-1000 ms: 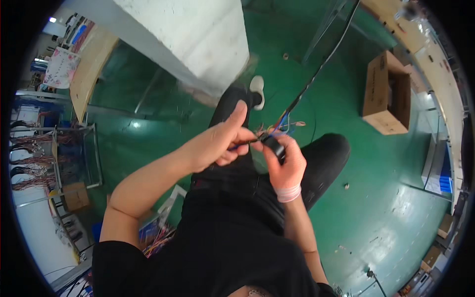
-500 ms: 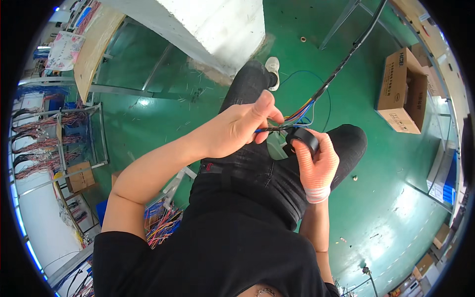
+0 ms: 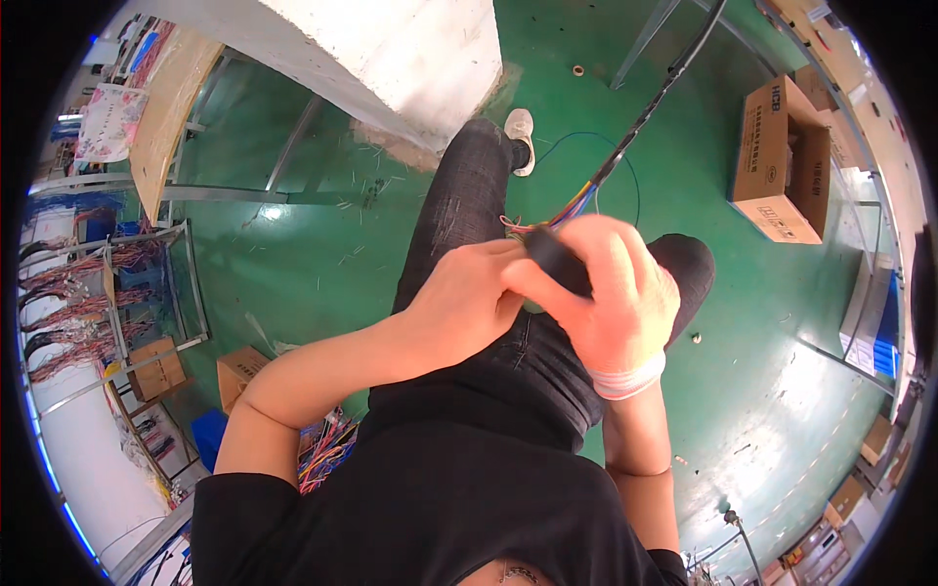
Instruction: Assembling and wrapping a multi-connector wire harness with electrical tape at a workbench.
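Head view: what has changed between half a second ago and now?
The left hand has turned, its raised thumb now out of sight. The black tape roll has shifted left toward it, the right hand now curled over the roll. Unchanged: the right hand's hold on the roll, and the cable running to upper right.

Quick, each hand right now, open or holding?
Left hand: curled near the coloured wires, fingertips hidden; grip can't be told.
Right hand: holding the black tape roll.

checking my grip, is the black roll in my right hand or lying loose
In your right hand: the black roll shows between its thumb and fingers.
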